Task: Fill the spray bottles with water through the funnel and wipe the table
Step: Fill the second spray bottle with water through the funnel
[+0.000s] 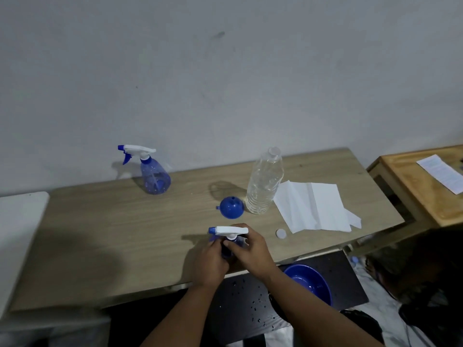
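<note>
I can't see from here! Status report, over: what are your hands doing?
Left hand and right hand both gripping near spray bottle, sprayer on. Funnel upside down, unused. Nothing blocking.

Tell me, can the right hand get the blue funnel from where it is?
Probably yes. The blue funnel lies just past the right hand on the table, with nothing between them. But that hand is gripping the near spray bottle, so it would have to let go first.
</note>
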Action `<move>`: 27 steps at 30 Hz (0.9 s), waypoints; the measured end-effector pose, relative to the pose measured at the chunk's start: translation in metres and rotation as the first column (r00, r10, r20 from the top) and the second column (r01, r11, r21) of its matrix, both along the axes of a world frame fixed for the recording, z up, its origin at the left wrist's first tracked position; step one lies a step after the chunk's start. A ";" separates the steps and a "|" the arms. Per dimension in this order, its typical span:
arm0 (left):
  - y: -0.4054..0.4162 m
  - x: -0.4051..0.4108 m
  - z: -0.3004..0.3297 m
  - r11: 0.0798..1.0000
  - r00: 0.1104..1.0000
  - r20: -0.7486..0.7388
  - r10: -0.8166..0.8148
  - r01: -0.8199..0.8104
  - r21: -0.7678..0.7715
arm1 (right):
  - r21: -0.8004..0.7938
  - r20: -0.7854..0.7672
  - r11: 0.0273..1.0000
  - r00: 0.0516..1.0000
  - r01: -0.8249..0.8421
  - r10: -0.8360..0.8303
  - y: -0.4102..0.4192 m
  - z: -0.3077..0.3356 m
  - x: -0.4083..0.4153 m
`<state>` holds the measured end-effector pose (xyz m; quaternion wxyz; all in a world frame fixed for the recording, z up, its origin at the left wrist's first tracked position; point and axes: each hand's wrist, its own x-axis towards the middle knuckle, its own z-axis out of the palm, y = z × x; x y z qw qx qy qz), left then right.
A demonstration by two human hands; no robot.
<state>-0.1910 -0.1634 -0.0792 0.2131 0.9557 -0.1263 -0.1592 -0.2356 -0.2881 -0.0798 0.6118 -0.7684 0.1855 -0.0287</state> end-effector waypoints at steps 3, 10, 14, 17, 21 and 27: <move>0.000 -0.004 0.002 0.996 1.000 -0.015 0.012 -0.011 0.093 | 0.040 -0.028 0.999 1.000 0.003 -0.002 -0.002 0.000 0.001; 0.002 -0.005 -0.001 0.997 0.999 -0.032 0.039 -0.037 0.061 | 0.048 -0.033 0.996 0.996 -0.082 0.083 -0.010 0.001 0.006; 0.002 -0.004 0.001 0.999 0.998 -0.030 0.049 -0.049 0.015 | 0.016 -0.013 0.990 0.990 -0.141 0.141 -0.017 0.002 0.008; 0.003 -0.005 0.003 0.998 0.998 0.005 0.058 -0.058 0.017 | 0.013 -0.030 0.985 0.985 -0.171 0.171 -0.018 0.005 0.010; 0.003 -0.005 0.001 0.998 0.998 0.013 0.058 -0.058 0.027 | 0.009 -0.030 0.976 0.976 -0.216 0.216 -0.020 0.002 0.012; 0.001 -0.006 0.000 0.999 0.999 0.015 0.050 -0.050 0.018 | -0.010 -0.051 0.970 0.969 -0.244 0.243 -0.023 0.002 0.014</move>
